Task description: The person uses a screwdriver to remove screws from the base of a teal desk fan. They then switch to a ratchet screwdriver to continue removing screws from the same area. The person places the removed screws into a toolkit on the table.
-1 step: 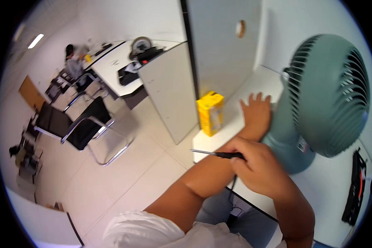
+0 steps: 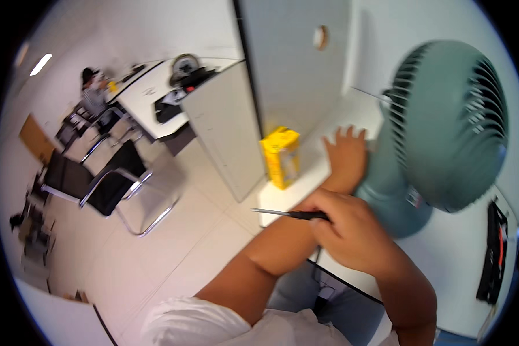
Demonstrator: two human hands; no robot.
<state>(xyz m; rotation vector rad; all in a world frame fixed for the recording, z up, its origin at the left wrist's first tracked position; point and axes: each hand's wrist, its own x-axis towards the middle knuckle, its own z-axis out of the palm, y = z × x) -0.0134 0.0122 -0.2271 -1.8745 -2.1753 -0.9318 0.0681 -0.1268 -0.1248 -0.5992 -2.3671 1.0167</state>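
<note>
A teal-green fan (image 2: 450,127) stands on a white desk (image 2: 461,271), its grille facing right. My left hand (image 2: 346,155) lies flat on the desk beside the fan's base, fingers spread, holding nothing. My right hand (image 2: 357,236) hovers over the desk's front edge, closed around the black handle of a screwdriver (image 2: 282,213). The thin metal shaft points left, out past the desk edge. A yellow carton (image 2: 281,157) stands upright on the desk's left corner, just left of my left hand.
A grey partition (image 2: 294,63) rises behind the desk, with a white cabinet (image 2: 225,127) to its left. A black flat object (image 2: 493,254) lies at the desk's right. Black cantilever chairs (image 2: 98,184) stand on the pale floor. Far off, a person (image 2: 92,86) sits at another desk.
</note>
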